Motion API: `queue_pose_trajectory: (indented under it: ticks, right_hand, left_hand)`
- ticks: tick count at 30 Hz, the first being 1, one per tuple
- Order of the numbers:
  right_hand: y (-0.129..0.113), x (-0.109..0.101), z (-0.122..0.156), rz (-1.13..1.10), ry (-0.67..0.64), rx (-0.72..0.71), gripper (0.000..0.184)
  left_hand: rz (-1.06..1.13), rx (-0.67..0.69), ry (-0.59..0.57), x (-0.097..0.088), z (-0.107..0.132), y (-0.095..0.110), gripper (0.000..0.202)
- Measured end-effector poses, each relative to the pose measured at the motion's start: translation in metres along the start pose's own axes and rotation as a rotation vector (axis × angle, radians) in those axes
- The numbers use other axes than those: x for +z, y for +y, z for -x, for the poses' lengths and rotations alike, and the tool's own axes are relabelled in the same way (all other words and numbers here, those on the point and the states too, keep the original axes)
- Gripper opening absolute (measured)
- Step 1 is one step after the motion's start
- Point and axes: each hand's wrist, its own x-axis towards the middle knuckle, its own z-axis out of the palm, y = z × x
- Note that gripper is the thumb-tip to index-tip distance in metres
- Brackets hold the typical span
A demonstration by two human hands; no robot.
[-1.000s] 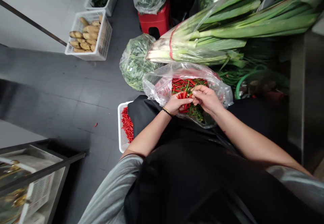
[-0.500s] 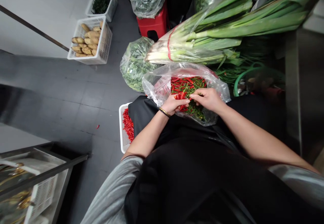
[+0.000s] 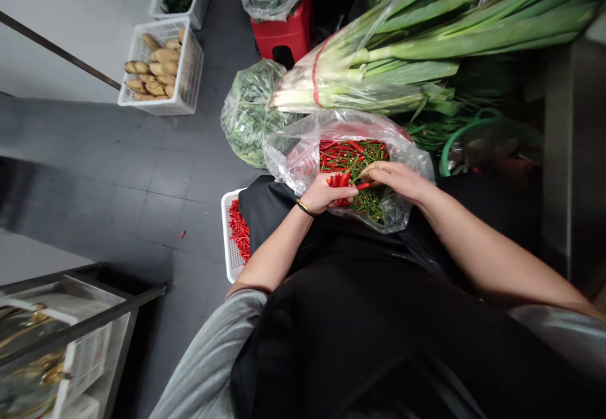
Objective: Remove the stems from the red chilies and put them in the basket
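My left hand [image 3: 326, 193], with a gold bangle and a dark band on the wrist, grips a small bunch of red chilies [image 3: 339, 181]. My right hand [image 3: 398, 179] reaches in from the other side, its fingertips pinching one red chili [image 3: 363, 186]. Both hands are above a clear plastic bag [image 3: 293, 160] lying on my black apron [image 3: 331, 343]. The bag is filled with red chilies on green stems [image 3: 353, 157]. Beside the apron, a white plastic basket [image 3: 231, 264] holds loose red chilies [image 3: 239, 233], partly hidden by the apron.
A large bundle of leeks [image 3: 360, 78] tied with red band lies ahead, beside a bagged leafy vegetable [image 3: 250, 116]. Farther off are a tuber basket [image 3: 161, 69] and a red stool [image 3: 284, 34]. A green hose [image 3: 454, 147] and a metal rack [image 3: 80, 318] stand nearby.
My right hand has shifted slightly right, and a single chili now shows at its fingertips. My left hand still holds its bunch, and the whole view has shifted slightly.
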Motion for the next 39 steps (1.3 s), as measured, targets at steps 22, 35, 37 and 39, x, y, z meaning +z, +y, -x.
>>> queue_pose_trajectory:
  ticks: [22,35,37,39]
  right_hand:
    - [-0.007,0.004,0.024,0.837,0.284,-0.276,0.025]
    - [-0.016,0.029,0.028,0.969,0.078,-0.335,0.043]
    - [-0.014,0.018,0.018,1.019,0.112,-0.299,0.042]
    - [-0.01,0.004,-0.002,1.002,0.21,-0.233,0.048]
  left_hand:
    - [-0.09,-0.136,0.025,0.012,0.011,-0.014,0.043]
    - [-0.021,-0.29,-0.089,0.014,0.01,-0.024,0.042]
    - [0.058,-0.287,-0.081,0.011,0.01,-0.023,0.044]
    - [0.133,-0.231,-0.084,0.006,0.011,-0.02,0.046]
